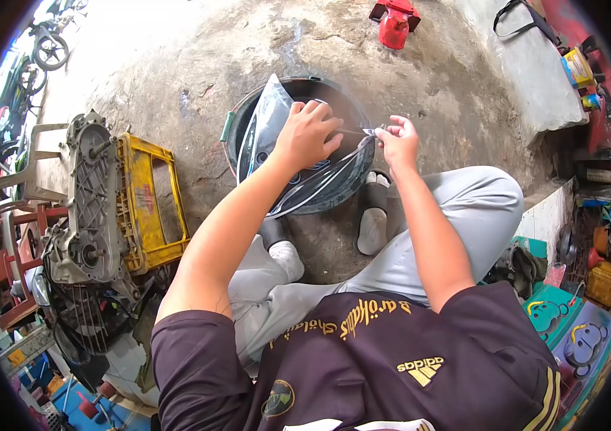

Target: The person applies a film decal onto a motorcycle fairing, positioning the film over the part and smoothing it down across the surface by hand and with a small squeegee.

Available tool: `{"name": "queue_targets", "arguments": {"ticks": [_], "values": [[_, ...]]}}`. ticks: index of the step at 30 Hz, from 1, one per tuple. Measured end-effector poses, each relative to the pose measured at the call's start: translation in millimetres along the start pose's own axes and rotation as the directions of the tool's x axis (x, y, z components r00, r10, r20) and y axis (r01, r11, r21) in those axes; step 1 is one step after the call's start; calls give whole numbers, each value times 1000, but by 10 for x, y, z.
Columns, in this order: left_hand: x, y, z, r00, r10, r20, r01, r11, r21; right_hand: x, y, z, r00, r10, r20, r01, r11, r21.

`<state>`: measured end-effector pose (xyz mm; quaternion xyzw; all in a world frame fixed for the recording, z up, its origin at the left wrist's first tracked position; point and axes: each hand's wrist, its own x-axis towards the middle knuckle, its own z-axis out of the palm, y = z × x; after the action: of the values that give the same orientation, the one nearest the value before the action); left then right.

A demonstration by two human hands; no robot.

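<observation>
A round black basin [232,147] stands on the floor between my feet. In it lies a glossy dark panel [270,115] with a pointed upper end and a pale edge, perhaps a motorcycle body part. My left hand [309,134] is over the panel, fingers curled in; what they grip is hidden. A thin strand [353,131] runs from its fingertips toward my right hand. Beyond the basin's right rim, my right hand [399,141] pinches a small shiny piece [371,132]. A pale narrow strip [334,171] slants down from there across the basin.
At left stand a yellow crate [153,248] and a metal engine casing [95,201]. A red part [395,23] sits on the concrete floor ahead. A pale stone slab [532,79] lies at right. Green and purple boxes [571,330] are beside my right knee.
</observation>
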<state>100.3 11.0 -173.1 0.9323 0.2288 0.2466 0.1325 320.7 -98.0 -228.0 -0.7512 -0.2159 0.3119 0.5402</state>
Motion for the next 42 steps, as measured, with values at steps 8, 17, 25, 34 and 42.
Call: {"name": "queue_targets", "arguments": {"ticks": [8,17,25,34,42], "values": [[-18,14,7,1000,6,1,-6,1000,-6,28,5,2,1000,-9,5,9,1000,23],[-62,-24,-4,998,60,11,-58,995,-76,8,-33,3,997,-74,18,75,995,-70],[-21,-21,-16,999,37,17,-36,997,-65,55,-30,18,999,-47,-8,46,993,-112],[-38,-15,-18,999,40,9,-39,996,-75,54,71,-15,995,-104,-12,97,963,-250],[-23,0,-41,999,29,15,-28,998,-62,7,21,-28,993,-121,1,117,958,-263]]}}
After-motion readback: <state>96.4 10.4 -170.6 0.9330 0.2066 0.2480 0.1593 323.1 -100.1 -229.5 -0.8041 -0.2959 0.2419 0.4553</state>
